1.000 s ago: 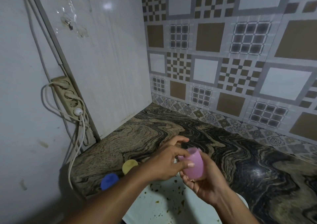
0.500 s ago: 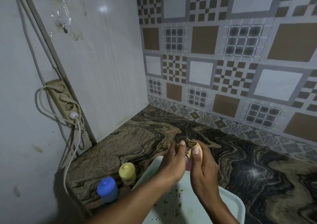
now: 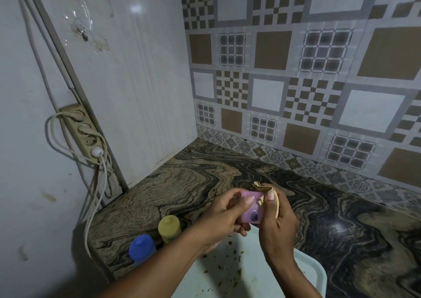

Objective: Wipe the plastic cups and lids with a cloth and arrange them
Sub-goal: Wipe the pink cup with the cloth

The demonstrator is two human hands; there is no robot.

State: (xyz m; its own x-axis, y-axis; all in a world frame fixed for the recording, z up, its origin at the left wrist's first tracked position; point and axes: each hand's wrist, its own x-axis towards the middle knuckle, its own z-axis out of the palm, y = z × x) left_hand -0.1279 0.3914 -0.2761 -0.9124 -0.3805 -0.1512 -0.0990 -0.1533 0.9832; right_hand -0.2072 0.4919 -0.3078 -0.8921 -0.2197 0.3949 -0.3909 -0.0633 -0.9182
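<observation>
Above the worktop's (image 3: 205, 174) front edge, the left grip (image 3: 222, 215) curls round a pink cup (image 3: 251, 213), and the right grip (image 3: 276, 227) pinches a tan cloth (image 3: 264, 187) against it. The cup looks light, thin-walled and slick, so it is best held gently round its wall. A tray (image 3: 314, 272) lies beneath, and a yellow cup (image 3: 169, 228) and a blue cup (image 3: 141, 247) stand near the left edge.
</observation>
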